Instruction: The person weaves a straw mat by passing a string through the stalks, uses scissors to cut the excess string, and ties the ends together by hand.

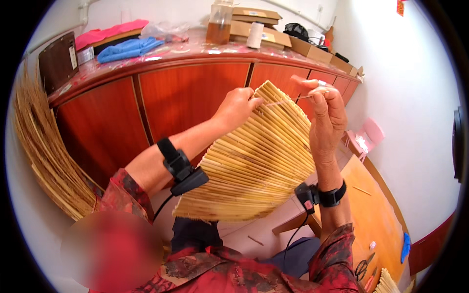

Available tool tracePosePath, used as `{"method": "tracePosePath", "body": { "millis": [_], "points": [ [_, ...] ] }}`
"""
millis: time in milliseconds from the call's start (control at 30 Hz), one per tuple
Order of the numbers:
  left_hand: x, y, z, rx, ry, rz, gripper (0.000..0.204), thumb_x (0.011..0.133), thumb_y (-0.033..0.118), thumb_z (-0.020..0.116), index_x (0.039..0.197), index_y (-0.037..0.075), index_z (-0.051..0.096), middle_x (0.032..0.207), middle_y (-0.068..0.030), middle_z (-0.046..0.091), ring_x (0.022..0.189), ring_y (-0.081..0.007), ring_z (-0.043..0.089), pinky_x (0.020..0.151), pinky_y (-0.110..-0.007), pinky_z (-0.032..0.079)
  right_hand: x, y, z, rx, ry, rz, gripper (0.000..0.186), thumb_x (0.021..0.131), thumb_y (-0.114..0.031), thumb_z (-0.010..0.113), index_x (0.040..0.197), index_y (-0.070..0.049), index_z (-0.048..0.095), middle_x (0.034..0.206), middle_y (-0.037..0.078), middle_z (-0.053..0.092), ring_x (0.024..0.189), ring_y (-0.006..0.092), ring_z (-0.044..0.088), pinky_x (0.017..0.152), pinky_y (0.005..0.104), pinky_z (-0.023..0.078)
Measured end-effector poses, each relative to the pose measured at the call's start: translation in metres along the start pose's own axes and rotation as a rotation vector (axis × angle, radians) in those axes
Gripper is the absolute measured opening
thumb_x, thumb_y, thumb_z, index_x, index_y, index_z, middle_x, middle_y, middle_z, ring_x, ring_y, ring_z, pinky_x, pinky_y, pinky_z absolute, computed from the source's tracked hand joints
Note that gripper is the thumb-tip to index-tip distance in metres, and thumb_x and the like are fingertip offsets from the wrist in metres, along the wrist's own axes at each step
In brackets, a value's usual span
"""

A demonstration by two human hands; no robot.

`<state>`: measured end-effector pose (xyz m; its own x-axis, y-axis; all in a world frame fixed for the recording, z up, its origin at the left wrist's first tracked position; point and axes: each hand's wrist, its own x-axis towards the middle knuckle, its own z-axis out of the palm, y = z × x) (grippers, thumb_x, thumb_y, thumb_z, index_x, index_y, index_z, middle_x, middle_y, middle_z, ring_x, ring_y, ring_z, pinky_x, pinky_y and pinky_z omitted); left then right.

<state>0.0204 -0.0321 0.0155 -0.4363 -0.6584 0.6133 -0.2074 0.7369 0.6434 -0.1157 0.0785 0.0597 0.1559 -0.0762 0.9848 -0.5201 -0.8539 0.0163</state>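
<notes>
A mat of pale yellow stalks (259, 156), laid side by side and joined in rows, hangs tilted in front of me above my lap. My left hand (238, 108) is closed on its upper left edge, thumb on the near face. To the right of the mat's top corner, my right hand (326, 105) is raised with its thumb and fingertips pinched together on a thin pale thread (278, 102). The thread stretches from the mat near my left thumb to the right fingertips. Whether a needle is in that pinch is too small to tell.
A red cabinet (195, 90) stands ahead, with a jar (220, 24), a thread spool (255, 35) and boxes on top. Long dry stalks (46, 146) lean at left. On the wooden table (366, 210) at right lie scissors (361, 268). A pink chair (370, 136) stands beyond.
</notes>
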Motion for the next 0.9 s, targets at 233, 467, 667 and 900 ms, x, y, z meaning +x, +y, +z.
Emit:
{"method": "tracePosePath", "body": {
  "millis": [233,467,667,900],
  "points": [
    [0.002,0.026,0.016,0.021,0.08,-0.041,0.023,0.086,0.018,0.056,0.089,-0.005,0.058,0.08,-0.0195,0.063,0.073,-0.03,0.06,0.067,-0.036,0.045,-0.028,-0.029,-0.018,0.949,0.263,0.797,0.016,0.094,-0.016,0.045,0.083,-0.004,0.047,0.068,0.003,0.046,0.048,0.0094,0.039,0.051,0.0281,0.044],
    [-0.013,0.013,0.046,-0.029,0.074,-0.067,0.023,0.087,0.021,0.052,0.086,-0.002,0.054,0.08,-0.0244,0.06,0.081,-0.0413,0.057,0.071,-0.046,0.044,-0.092,-0.111,-0.064,0.857,0.332,1.195,0.014,0.093,-0.014,0.049,0.084,-0.004,0.049,0.064,0.0,0.04,0.047,0.0052,0.029,0.041,0.021,0.029],
    [-0.029,0.028,0.082,-0.019,-0.042,-0.026,0.021,0.088,0.018,0.054,0.084,-0.003,0.053,0.071,-0.0197,0.057,0.068,-0.0308,0.054,0.063,-0.039,0.043,-0.114,-0.102,-0.095,0.395,0.017,1.395,0.015,0.09,-0.014,0.053,0.084,-0.001,0.058,0.071,0.003,0.053,0.055,0.0068,0.045,0.052,0.0215,0.04],
    [-0.047,0.053,0.096,-0.145,-0.079,-0.003,0.02,0.088,0.015,0.054,0.082,-0.003,0.05,0.069,-0.0204,0.056,0.063,-0.034,0.055,0.058,-0.038,0.043,-0.113,-0.056,-0.066,-0.204,0.086,1.024,0.019,0.082,-0.017,0.064,0.085,0.002,0.059,0.073,0.007,0.06,0.07,0.0138,0.058,0.062,0.0273,0.046]
  ]
}}
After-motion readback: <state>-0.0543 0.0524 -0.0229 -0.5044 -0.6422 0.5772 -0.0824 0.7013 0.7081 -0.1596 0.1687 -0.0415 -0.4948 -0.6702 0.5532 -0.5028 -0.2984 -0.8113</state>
